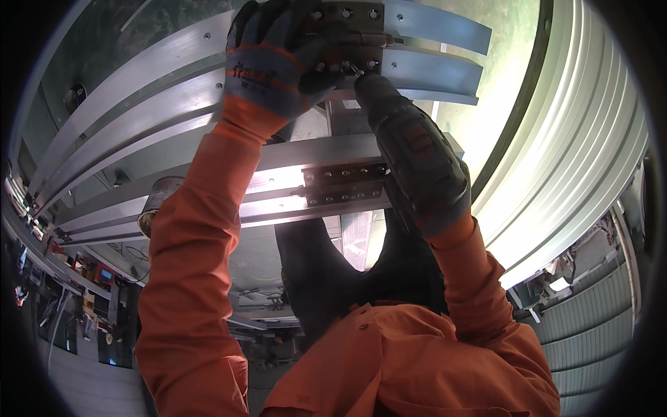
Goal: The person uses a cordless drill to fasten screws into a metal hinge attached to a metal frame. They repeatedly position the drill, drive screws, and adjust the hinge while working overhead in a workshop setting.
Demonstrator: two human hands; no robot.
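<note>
My right gloved hand (448, 198) is wrapped round the handle of a dark cordless drill (410, 135). Its bit points at a hole in the lower leaf of a dark metal hinge (372, 59), which spans two silvery metal profiles (434, 69) at the far side. My left hand (267, 73), in a grey-and-black glove with orange trim, bends over those profiles at the hinge's left end. The thumb lies on the near side; some fingertips are hidden. Nearer to me, a second dark hinge (344, 184) with screws in its holes joins another pair of profiles.
Long pale ribbed metal lengths (590, 139) curve along the right. Left of my forearm, a round can (163, 191) stands by the near profiles. Tools and equipment (97, 285) clutter the lower left. My legs are beneath the near profiles.
</note>
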